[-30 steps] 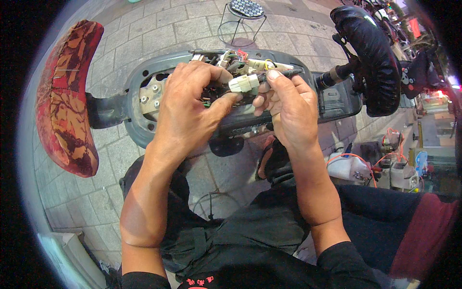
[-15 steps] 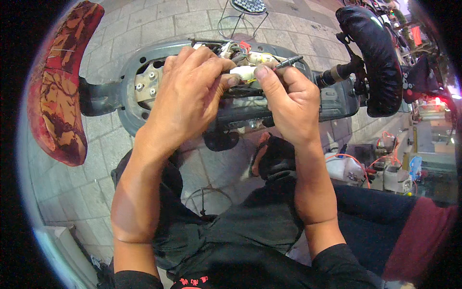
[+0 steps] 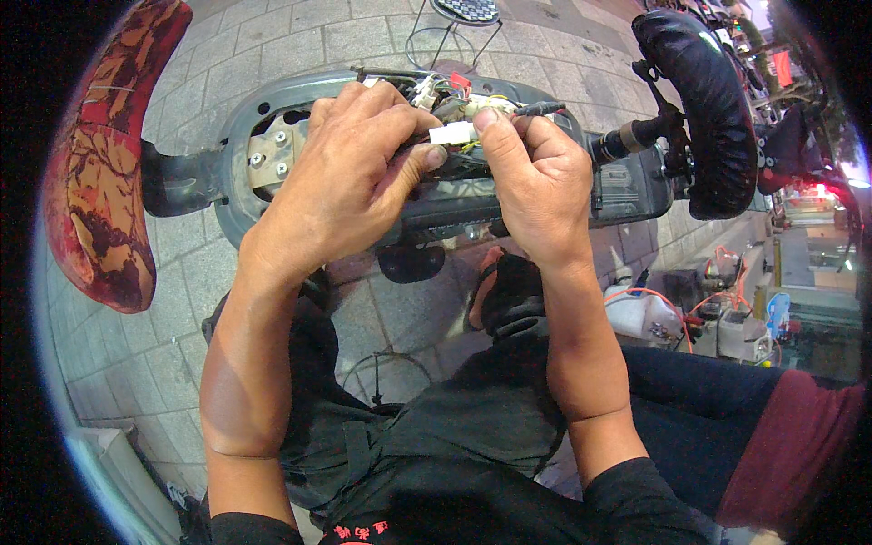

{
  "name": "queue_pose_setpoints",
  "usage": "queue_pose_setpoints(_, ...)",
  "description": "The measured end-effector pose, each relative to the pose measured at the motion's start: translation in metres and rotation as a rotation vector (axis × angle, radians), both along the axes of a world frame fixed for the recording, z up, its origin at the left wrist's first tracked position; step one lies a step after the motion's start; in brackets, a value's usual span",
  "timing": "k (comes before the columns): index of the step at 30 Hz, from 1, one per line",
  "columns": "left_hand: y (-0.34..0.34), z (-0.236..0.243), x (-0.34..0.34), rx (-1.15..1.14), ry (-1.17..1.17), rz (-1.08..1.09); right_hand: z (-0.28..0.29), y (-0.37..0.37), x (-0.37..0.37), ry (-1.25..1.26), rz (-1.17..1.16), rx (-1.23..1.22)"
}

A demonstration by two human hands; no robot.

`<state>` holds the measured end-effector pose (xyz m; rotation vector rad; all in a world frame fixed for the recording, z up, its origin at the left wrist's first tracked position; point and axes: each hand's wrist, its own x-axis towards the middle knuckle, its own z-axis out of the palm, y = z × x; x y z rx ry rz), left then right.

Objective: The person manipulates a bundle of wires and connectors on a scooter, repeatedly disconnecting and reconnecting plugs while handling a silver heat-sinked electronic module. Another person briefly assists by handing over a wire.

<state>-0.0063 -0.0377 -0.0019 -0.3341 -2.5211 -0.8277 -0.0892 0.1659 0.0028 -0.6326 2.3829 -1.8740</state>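
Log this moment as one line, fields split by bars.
left hand: by left end of white connector, grip unclear | right hand: pinching its right end | around: grey vehicle body, patterned seat, stool

Round stool (image 3: pixel 465 10) with patterned top, grey paving (image 3: pixel 300 45), white container (image 3: pixel 636 318), orange cord (image 3: pixel 647 290)

A small, boxy white plug (image 3: pixel 451 135) lies sideways, its right end held by the right hand (image 3: pixel 545 186). A thin black stick (image 3: pixel 542 108) pokes out beyond that hand.
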Motion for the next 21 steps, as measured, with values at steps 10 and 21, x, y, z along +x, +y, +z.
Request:
queue_pose_setpoints(10, 0.0, 0.0, 0.0, 0.034, -0.02, 0.007, 0.0, 0.0, 0.002, -0.043, 0.008, -0.072)
queue_pose_setpoints(21, 0.004, 0.005, 0.003, 0.124, 0.002, 0.033, 0.004, 0.014, 0.002, -0.27, 0.239, -0.245)
